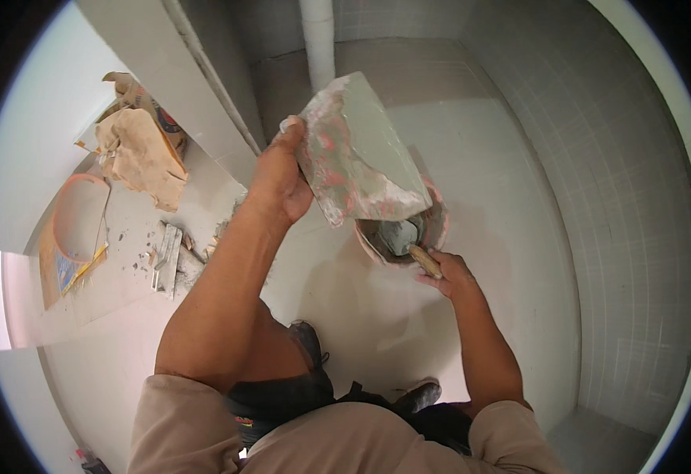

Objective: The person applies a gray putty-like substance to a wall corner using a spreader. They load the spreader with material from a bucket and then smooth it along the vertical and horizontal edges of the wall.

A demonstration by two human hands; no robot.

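My left hand [280, 178] grips a flat piece of tile [377, 146] by its left edge, tilted in the air. Wet grey-green paste covers the tile's right part, while reddish and whitish patches show on the left. Below it, my right hand [454, 274] is closed around the wooden handle of a trowel [424, 260]. The trowel's blade dips into a round bucket [442, 225] smeared with mortar. The tile's lower right corner overhangs the bucket and hides part of its rim.
A white pipe [319, 39] rises at the back. Grey tiled wall [598, 182] curves along the right. On the left floor lie a torn paper bag [142, 146], an orange hoop-like band [55, 217], broken strips [170, 257] and debris, beside a wall end [195, 87].
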